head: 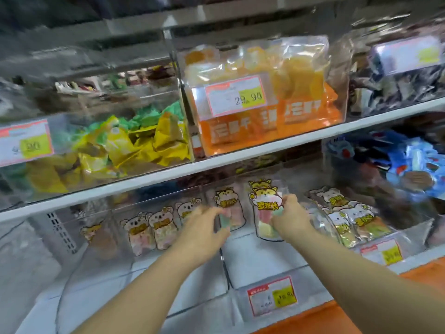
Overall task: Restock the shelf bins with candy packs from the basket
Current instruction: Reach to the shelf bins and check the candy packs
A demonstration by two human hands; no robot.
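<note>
under the white shelf edge (168, 186), in the middle clear bin (260, 259), both hands are working among standing pouches. the right hand (292, 216) is gripping a candy pack (263, 206) with a yellow cartoon animal on it, fingers curling round its right side, and the pack is standing upright toward the back of the bin. the left hand (204, 225), at nine o'clock of the right one, is reaching toward a second pack (227, 210) just beside the first. blur is smearing its fingers, so i cannot tell whether it is pinching that pack or only touching it. the basket is not showing anywhere.

risks, as i am judging them: the held pack is leaning on nothing firm, so an early release is likely sending it face down onto the bare bin floor at six o'clock. the left hand seems to be hovering by the thin wall dividing this bin from the bear packs (154, 227) at nine o'clock, so a hasty pull-back is risking a snag there or a knocked-over row. the row of packs (349, 213) at three o'clock is sitting near the right forearm, and a wide elbow swing is risking toppling it.
</note>
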